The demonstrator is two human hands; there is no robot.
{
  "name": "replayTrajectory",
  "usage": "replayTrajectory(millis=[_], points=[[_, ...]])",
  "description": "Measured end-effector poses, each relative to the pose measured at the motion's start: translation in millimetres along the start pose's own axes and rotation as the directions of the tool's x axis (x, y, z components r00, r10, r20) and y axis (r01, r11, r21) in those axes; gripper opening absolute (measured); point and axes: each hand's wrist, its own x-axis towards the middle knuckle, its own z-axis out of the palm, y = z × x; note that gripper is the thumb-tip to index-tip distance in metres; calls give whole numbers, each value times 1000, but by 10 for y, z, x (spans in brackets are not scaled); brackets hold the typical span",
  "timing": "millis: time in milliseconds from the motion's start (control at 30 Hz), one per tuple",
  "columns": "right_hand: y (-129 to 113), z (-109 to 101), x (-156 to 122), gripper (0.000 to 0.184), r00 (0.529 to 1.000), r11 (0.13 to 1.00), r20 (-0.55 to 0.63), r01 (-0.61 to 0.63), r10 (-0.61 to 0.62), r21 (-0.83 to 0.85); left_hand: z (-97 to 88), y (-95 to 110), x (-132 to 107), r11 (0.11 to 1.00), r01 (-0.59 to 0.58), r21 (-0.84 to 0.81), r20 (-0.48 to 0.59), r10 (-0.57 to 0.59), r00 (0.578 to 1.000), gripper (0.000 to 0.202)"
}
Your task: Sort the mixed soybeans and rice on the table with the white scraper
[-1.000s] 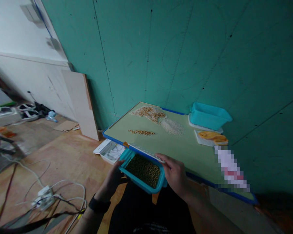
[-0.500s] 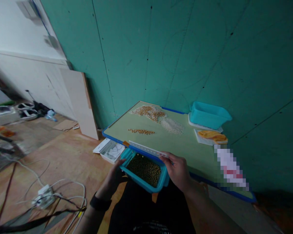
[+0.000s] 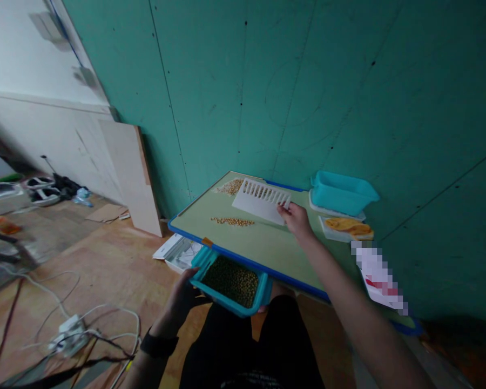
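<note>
My left hand (image 3: 181,294) grips the left end of a turquoise plastic tub (image 3: 223,301), which sits just off the table's near edge above my lap. Round yellowish beans (image 3: 243,283) lie inside it. Over the table, my right hand (image 3: 298,220) pinches the right end of a flat white plastic plate (image 3: 253,208) with a row of slots along its far side. Behind that plate, a pile of beans mixed with white grains (image 3: 229,187) is partly hidden. Nearer to me, a thin line of beans (image 3: 233,221) runs across the tabletop.
The pale green table (image 3: 190,219) has a blue edge and stands against a green wall. At its right are a second turquoise tub (image 3: 344,192), a yellow cloth (image 3: 348,227) and a blurred-out packet (image 3: 378,278). Cables and a power strip (image 3: 71,335) lie on the floor at left.
My right hand has lifted the slotted plate from the tub's far edge and carried it forward over the table, towards the pile. The tub stays in my left hand, slightly lower left.
</note>
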Motion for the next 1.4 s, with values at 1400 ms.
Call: replayTrajectory(millis=[1400], points=[[-96, 1077, -287, 26, 960, 944, 209, 232, -184, -235, -543, 547, 219, 992, -95, 88, -301, 117, 946, 32]])
